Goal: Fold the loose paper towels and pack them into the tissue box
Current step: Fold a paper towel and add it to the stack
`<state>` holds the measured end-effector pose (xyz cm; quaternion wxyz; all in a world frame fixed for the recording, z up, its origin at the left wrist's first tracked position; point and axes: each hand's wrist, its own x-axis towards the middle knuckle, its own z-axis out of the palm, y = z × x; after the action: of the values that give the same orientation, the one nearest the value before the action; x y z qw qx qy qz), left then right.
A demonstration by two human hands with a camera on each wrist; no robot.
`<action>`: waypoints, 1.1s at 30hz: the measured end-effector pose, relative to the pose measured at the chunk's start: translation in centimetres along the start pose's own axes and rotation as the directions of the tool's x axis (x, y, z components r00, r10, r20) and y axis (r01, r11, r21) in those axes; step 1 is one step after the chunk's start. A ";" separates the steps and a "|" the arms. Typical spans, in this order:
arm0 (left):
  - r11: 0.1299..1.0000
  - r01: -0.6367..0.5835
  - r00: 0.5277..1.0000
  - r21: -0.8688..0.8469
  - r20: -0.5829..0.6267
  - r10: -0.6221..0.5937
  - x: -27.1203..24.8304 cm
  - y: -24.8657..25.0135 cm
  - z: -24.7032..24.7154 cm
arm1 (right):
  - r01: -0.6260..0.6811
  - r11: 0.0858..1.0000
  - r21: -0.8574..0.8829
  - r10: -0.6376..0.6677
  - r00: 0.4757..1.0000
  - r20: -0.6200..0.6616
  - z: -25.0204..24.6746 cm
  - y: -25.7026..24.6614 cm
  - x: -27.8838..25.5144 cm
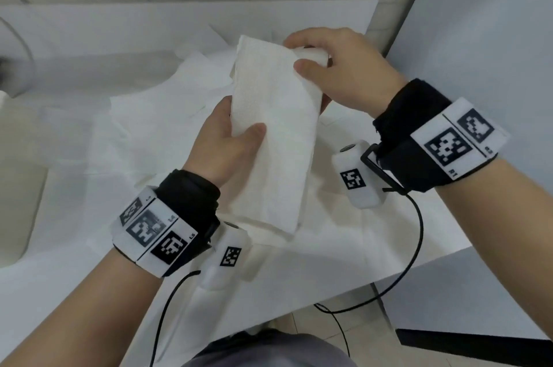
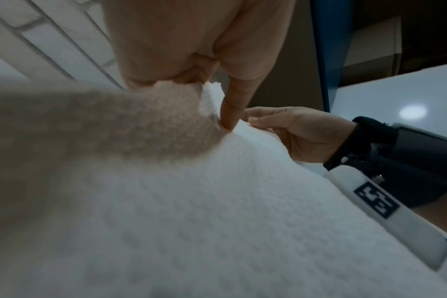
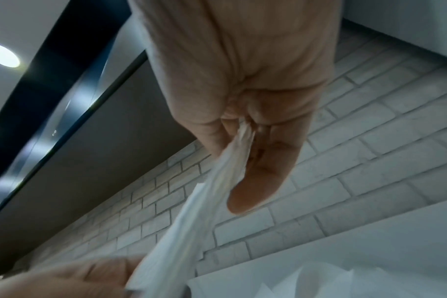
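Folded paper towel [image 1: 270, 139] pinched by left hand [image 1: 227, 142] & right hand [image 1: 344, 73].

One folded paper towel [image 1: 270, 139] is held by two hands, left hand [image 1: 227, 142] and right hand [image 1: 344, 73]; several loose sheets [image 1: 167, 115] are seen beneath.

Hidden behind the folded paper towel [image 1: 270, 133]: the fingers of the left hand [image 1: 223, 139], only thumb and palm visible from the head view. Covered by the same towel, most of the loose sheets [image 1: 143, 115] on the table [image 1: 45, 292]. Cut off by the left edge, a pale boxy object [image 1: 15, 181], identity unclear. Blurred to a smear in the right wrist view, the left hand [image 3: 64, 280]. Filled by out-of-focus towel [image 2: 166, 221], most of the left wrist view.
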<state>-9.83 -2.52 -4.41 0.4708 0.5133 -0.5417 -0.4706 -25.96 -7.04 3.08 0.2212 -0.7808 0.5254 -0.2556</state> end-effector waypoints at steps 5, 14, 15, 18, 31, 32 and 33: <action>0.982 0.096 0.995 -0.160 -0.006 -0.099 -0.4 0.4 -1.9 | -0.012 0.994 0.110 0.002 0.995 0.097 0.1 -1.8 1.9; 0.947 0.270 0.962 -0.176 0.014 -0.272 -2.7 0.3 -7.2 | 0.035 0.988 0.150 -0.064 0.979 0.193 2.0 -5.6 6.1; 0.941 0.274 0.961 -0.199 0.023 -0.274 -3.0 0.4 -7.9 | 0.058 0.989 0.136 -0.089 0.969 0.230 2.3 -6.2 6.5; 0.913 0.247 0.968 -0.324 0.032 -0.250 -4.3 0.7 -10.1 | 0.117 0.977 0.180 -0.156 0.964 0.217 3.2 -8.1 7.9; 0.965 0.048 0.777 0.259 -0.617 0.127 -10.4 2.7 -22.9 | 0.488 0.872 0.040 -0.487 0.856 0.175 13.0 -19.0 13.7; 0.942 0.107 0.748 0.317 -0.650 0.134 -10.8 2.5 -24.0 | 0.532 0.847 -0.003 -0.523 0.833 0.179 14.4 -19.9 14.1; 0.903 0.188 0.724 0.386 -0.675 0.138 -11.1 2.1 -24.9 | 0.574 0.817 -0.054 -0.555 0.810 0.190 15.8 -20.6 14.5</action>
<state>14.99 7.98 0.26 0.5064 0.7486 -0.4104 -0.1215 3.18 -12.18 6.01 0.1352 -0.9310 0.2624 -0.2149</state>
